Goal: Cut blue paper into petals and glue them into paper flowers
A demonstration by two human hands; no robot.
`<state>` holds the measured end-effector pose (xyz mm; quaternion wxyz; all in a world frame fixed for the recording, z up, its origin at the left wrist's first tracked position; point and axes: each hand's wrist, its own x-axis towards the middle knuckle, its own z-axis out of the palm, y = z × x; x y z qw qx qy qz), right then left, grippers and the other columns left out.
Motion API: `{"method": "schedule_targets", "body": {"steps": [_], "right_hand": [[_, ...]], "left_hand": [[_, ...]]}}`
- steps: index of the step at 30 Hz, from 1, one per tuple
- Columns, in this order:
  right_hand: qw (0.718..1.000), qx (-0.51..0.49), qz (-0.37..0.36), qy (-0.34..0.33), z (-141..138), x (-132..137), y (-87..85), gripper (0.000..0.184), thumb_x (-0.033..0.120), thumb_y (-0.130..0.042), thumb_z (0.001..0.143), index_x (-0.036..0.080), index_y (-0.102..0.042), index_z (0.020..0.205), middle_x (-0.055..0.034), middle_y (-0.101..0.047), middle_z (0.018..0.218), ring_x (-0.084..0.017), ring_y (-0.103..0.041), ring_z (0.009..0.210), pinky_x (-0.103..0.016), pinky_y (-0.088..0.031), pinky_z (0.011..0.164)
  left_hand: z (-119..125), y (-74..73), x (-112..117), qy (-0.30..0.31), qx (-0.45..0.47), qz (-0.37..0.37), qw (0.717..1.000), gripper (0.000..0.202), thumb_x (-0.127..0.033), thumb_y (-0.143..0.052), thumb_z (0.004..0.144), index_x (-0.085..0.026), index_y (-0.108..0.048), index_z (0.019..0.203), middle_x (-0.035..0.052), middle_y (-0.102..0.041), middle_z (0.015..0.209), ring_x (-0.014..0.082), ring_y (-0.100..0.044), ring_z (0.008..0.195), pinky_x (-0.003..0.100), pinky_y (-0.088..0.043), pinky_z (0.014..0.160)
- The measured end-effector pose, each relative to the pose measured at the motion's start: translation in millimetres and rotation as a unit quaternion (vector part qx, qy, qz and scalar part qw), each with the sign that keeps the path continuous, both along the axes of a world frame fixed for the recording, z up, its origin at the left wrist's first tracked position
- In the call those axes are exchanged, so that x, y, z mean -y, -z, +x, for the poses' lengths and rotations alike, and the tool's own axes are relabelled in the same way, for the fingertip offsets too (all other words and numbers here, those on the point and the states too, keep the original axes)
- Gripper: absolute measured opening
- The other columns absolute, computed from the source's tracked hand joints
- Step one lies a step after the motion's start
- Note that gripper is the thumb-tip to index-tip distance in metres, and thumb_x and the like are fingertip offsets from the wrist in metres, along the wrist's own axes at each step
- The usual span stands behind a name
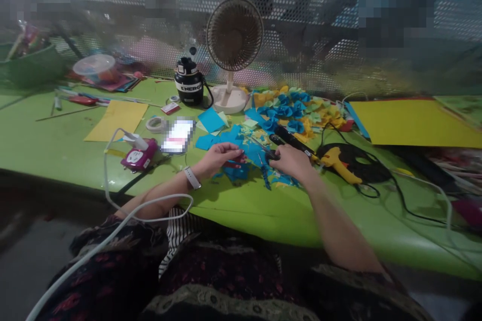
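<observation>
My left hand (220, 158), with a white band on its wrist, is over a heap of cut blue paper (235, 135). Its thumb and fingers are pinched together; small red patches show at the fingertips, and I cannot make out what they hold. To its right, my right hand (289, 160) is closed around the dark handles of scissors (271, 154). Their thin blades point up and to the left, toward the paper scraps. A dark blue slim tool (264, 173) lies between the hands. Behind them sits a pile of blue, yellow and green paper flowers (288, 108).
Right of my hands lies a yellow glue gun (341, 164) with a black cable. A purple socket block (139, 155), a phone (178, 135) and a tape roll (155, 124) are at left. A fan (229, 98) and black bottle (189, 85) stand behind. A white cable crosses my left forearm.
</observation>
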<state>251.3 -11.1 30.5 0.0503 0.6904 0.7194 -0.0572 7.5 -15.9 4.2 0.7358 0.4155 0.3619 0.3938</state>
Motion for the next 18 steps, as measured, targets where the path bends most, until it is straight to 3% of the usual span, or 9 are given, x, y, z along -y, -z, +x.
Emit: {"method": "schedule_targets", "body": {"steps": [7, 13, 18], "right_hand": [[0.998, -0.047, 0.031, 0.041, 6.7, 2.9, -7.9, 0.029, 0.037, -0.063, 0.077, 0.019, -0.07, 0.099, -0.011, -0.072, 0.106, -0.028, -0.068, 0.092, -0.031, -0.04, 0.066], [0.992, -0.108, 0.003, 0.06, 15.2, 4.5, -11.0, 0.02, 0.034, -0.066, 0.076, 0.02, -0.067, 0.09, -0.0061, -0.074, 0.091, -0.023, -0.067, 0.081, -0.029, -0.039, 0.063], [0.959, -0.267, 0.03, 0.087, 23.9, 4.8, -9.9, 0.03, 0.045, -0.073, 0.072, 0.019, -0.064, 0.083, -0.0049, -0.069, 0.079, -0.02, -0.063, 0.072, -0.029, -0.043, 0.063]], "left_hand": [[0.6, -2.7, 2.4, -0.022, 0.01, 0.001, 1.0, 0.039, -0.036, -0.088, 0.067, -0.012, -0.062, 0.084, 0.007, -0.076, 0.085, 0.0161, -0.073, 0.077, 0.03, -0.059, 0.072], [0.1, -3.1, 0.9, -0.059, 0.027, 0.014, 0.998, 0.044, -0.039, -0.09, 0.062, -0.012, -0.064, 0.085, 0.0055, -0.076, 0.08, 0.0172, -0.074, 0.076, 0.03, -0.059, 0.073], [0.6, -2.7, 0.8, -0.078, 0.04, 0.021, 0.996, 0.043, -0.039, -0.09, 0.063, -0.012, -0.064, 0.084, 0.0069, -0.076, 0.081, 0.0176, -0.074, 0.075, 0.032, -0.059, 0.075]]}}
